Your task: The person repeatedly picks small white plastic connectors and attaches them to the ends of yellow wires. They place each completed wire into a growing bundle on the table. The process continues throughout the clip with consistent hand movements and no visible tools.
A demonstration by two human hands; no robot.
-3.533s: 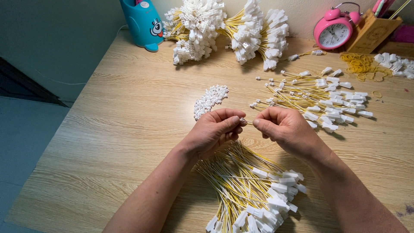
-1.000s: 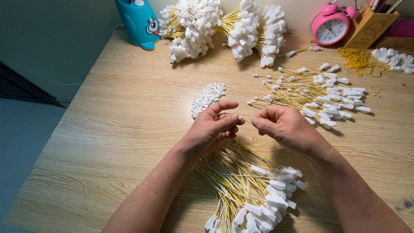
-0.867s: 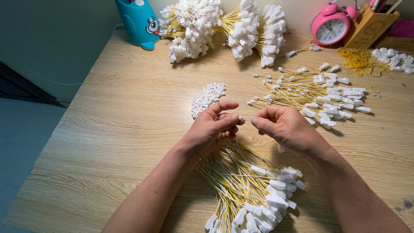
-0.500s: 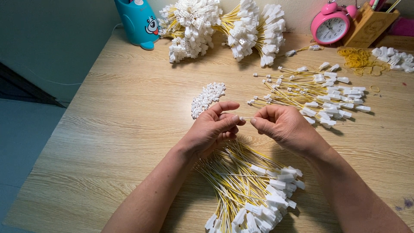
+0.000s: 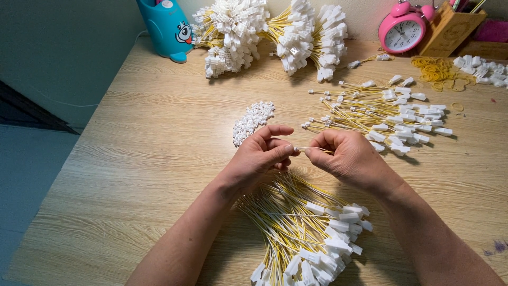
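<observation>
At the far left of the wooden table (image 5: pixel 132 132) stands a teal container (image 5: pixel 166 26) with a cartoon face, close to the back edge. To its right lie big bundles of yellow wires with white connectors (image 5: pixel 264 29), fanned out against the wall.

In the middle of the table there is a small heap of white plastic pieces (image 5: pixel 253 121), just beyond the left hand (image 5: pixel 256 161). This hand is curled, the thumb and the forefinger pressed together on the end of a thin wire (image 5: pixel 309 150) — the other fingers are folded loosely below. The right hand (image 5: pixel 346 159) faces it, very near, fingertips almost meeting those of the left; its thumb and forefinger pinch the same wire from the other side. So the wire is held between both hands, a little above the table surface.

Under the wrists, toward the near edge, lies a pile of yellow wires with white plugs (image 5: pixel 307 233). Behind the right hand a second spread of wires with connectors (image 5: pixel 381 111) lies flat on the table. Further right, at the back, stand a pink alarm clock (image 5: pixel 402 32) and a wooden holder (image 5: pixel 450 26), with yellow rubber bands (image 5: pixel 439 71) and some loose white connectors (image 5: pixel 484 69) beside them.
</observation>
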